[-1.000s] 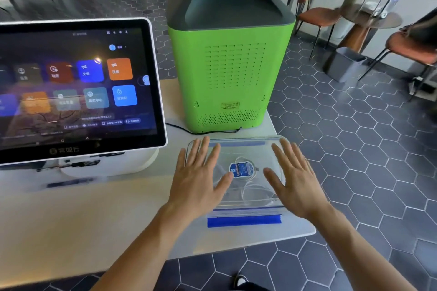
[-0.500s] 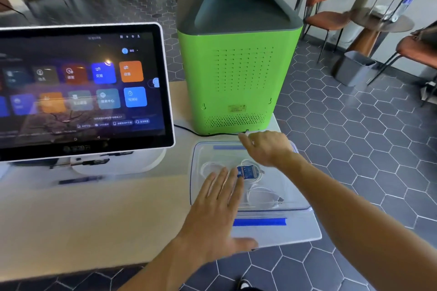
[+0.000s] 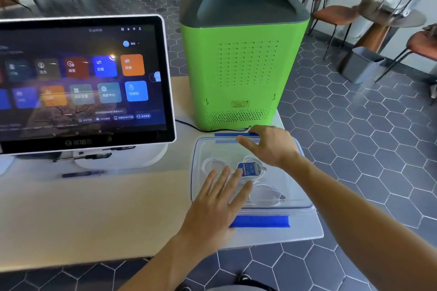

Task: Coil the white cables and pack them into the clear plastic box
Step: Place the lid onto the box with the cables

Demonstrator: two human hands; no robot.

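Since half a second ago, the right hand [image 3: 272, 146] has reached the box's [image 3: 293, 198] far blue clip [image 3: 234, 135], fingers curled on it. The left hand [image 3: 220, 205] lies flat and relaxed on the lid's near side. The coiled cables [image 3: 248, 170] sit inside the box. Packing looks done; closing is in hand. Next: press the far clip down, then the near clip [image 3: 260, 221].
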